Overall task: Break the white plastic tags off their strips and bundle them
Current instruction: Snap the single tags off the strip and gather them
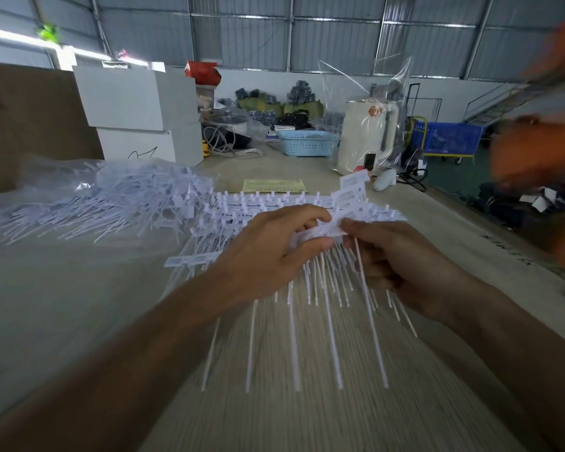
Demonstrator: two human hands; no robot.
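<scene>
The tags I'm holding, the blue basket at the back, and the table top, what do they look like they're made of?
Tags: white moulded plastic, matte, judging by the thin stiff stems and flat heads; the left hand and right hand pinch them.
Blue basket: probably plastic, going by the perforated pattern in its wall.
Table top: pale with fine streaks like wood grain, possibly laminate; blur leaves it open.

The tags (327,230) you pinch in your left hand (268,252) and right hand (402,259) are thin white plastic, smooth and faintly shiny. Your table (79,305) looks like pale matt wood grain. Far left, the loose pile (118,203) lies on clear glossy film. The far basket (307,143) is perforated blue plastic; the walls (340,37) are ribbed metal sheet.
</scene>
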